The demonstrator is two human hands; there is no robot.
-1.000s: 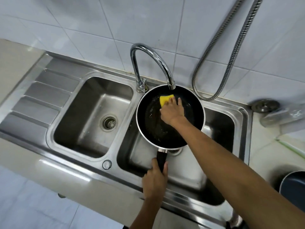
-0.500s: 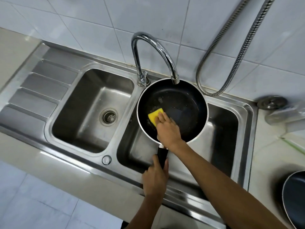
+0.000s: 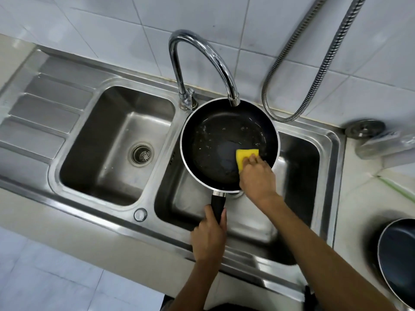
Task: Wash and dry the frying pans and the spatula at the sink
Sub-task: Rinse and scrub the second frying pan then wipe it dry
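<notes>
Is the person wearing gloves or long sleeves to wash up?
No. The left hand and right hand are bare, with no gloves, rings or watch showing. The left forearm and right forearm are bare too; no sleeves show.

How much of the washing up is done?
Nothing looks finished yet. In hand: the left hand grips the frying pan by its handle over the right basin while the right hand rubs a yellow sponge inside it; specks show on it. Left: rinsing, drying, maybe the second pan on the counter, and the spatula, which isn't in view.
</notes>
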